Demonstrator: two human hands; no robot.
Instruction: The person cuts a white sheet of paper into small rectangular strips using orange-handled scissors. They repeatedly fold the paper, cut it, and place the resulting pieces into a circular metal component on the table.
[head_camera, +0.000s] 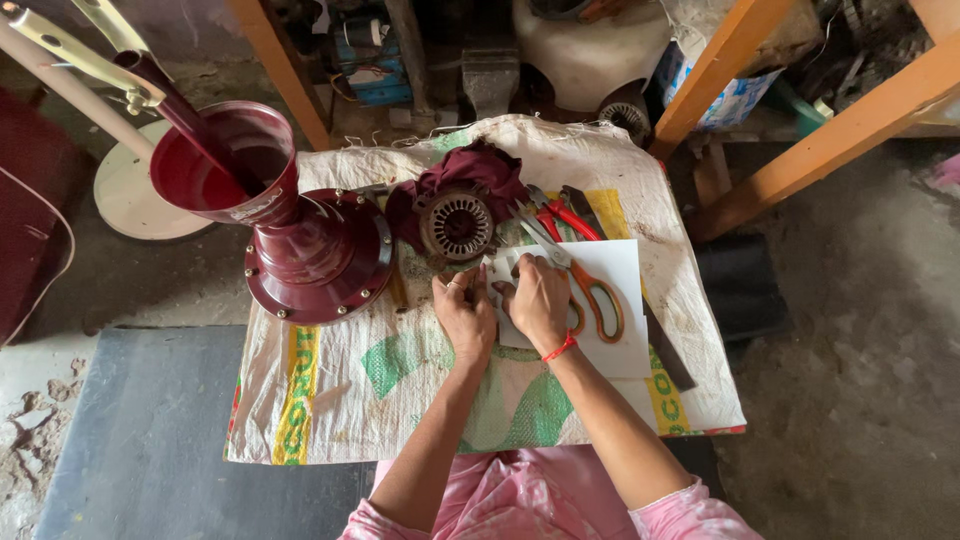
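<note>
My left hand (463, 317) and my right hand (540, 300) rest side by side on a white paper sheet (615, 270) and pinch a small piece of it between the fingertips. The right wrist wears a red thread. Orange-handled scissors (590, 290) lie on the sheet just right of my right hand. Right behind the hands sits a round metal motor stator (457, 225) wrapped in a maroon cloth (480, 170).
A woven sack (400, 400) covers the low table. A maroon fan housing (300, 240) stands at the left. Red-handled pliers (560, 210) and a dark flat strip (668, 355) lie at the right. Orange wooden beams (830, 135) and clutter fill the back.
</note>
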